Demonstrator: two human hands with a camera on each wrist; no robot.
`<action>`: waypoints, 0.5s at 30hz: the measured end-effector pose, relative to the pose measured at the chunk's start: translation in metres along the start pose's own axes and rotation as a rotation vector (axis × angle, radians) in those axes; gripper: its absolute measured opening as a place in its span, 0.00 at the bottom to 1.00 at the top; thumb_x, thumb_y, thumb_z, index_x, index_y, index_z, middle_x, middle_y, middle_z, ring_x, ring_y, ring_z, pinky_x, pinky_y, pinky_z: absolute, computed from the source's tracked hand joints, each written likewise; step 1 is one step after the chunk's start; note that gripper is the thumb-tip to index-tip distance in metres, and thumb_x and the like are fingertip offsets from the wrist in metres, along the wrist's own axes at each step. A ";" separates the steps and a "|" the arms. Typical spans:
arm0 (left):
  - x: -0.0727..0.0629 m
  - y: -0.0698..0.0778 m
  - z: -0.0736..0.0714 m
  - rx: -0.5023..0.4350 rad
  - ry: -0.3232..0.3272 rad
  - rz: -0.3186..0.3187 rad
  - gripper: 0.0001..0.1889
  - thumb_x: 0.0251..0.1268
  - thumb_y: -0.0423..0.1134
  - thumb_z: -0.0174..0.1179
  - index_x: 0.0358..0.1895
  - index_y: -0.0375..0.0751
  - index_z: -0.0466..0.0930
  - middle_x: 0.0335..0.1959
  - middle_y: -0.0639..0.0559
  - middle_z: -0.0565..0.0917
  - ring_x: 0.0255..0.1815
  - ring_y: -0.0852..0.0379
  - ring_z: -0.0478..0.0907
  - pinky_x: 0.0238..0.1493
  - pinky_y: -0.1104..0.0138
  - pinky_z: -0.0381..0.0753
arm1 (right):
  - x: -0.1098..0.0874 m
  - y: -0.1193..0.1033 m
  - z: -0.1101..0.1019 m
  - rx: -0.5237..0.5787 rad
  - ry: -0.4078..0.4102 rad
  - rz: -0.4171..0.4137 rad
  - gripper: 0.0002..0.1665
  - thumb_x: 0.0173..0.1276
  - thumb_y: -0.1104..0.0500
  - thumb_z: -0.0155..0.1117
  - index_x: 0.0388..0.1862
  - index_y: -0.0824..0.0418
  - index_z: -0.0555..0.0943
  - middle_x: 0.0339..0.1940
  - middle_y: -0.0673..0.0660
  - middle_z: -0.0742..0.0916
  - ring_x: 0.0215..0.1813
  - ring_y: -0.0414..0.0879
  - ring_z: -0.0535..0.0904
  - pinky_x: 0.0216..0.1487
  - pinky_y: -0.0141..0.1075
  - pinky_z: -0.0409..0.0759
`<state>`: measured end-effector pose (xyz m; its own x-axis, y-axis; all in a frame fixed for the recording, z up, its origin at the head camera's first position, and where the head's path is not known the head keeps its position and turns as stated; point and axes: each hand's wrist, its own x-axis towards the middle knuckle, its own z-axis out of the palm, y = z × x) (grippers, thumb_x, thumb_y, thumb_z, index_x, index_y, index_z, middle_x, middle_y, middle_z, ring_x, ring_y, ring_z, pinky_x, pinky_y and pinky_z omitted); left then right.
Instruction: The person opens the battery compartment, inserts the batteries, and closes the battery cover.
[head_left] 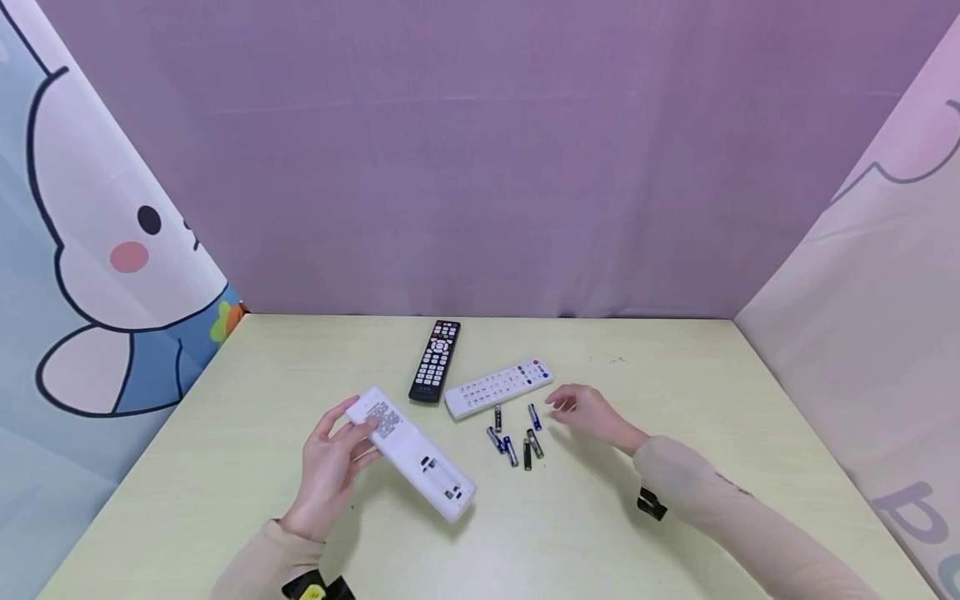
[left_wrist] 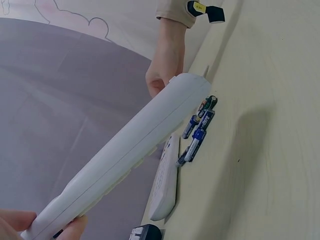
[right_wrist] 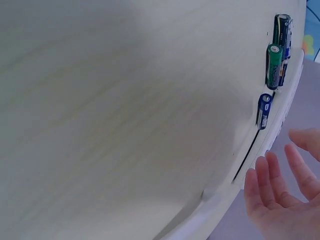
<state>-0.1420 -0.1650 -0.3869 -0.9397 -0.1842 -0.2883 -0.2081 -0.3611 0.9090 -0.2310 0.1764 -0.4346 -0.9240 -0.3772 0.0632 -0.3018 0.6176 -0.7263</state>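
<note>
My left hand [head_left: 328, 471] grips one end of a white remote control [head_left: 416, 467], thumb on the labelled back. The remote is held tilted above the table, its back facing up and the uncovered battery compartment [head_left: 441, 477] at the far end. Several small batteries [head_left: 511, 451] lie scattered on the table to its right. Beside them hovers my right hand [head_left: 588, 414], fingers loosely bent and holding nothing. In the right wrist view, a blue battery [right_wrist: 264, 111] and a green battery [right_wrist: 273, 67] lie beyond the fingers of the right hand [right_wrist: 287, 200].
Behind the batteries a second white remote [head_left: 498, 389] lies buttons up. A black remote [head_left: 435, 362] lies to its left, also buttons up. The pale wooden table [head_left: 660, 367] ends at a purple backdrop [head_left: 487, 167], with printed cloth panels [head_left: 127, 208] on both sides.
</note>
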 end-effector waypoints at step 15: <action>0.000 -0.003 0.003 0.013 0.000 -0.001 0.26 0.58 0.25 0.50 0.61 0.43 0.59 0.32 0.58 0.81 0.32 0.59 0.81 0.37 0.67 0.82 | 0.018 -0.004 0.016 0.013 -0.025 0.128 0.13 0.52 0.68 0.61 0.39 0.69 0.78 0.29 0.55 0.81 0.34 0.45 0.76 0.34 0.32 0.78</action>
<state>-0.1424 -0.1614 -0.3884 -0.9394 -0.1836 -0.2894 -0.2127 -0.3498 0.9124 -0.2428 0.1557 -0.4415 -0.9485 -0.3131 -0.0477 -0.1785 0.6530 -0.7360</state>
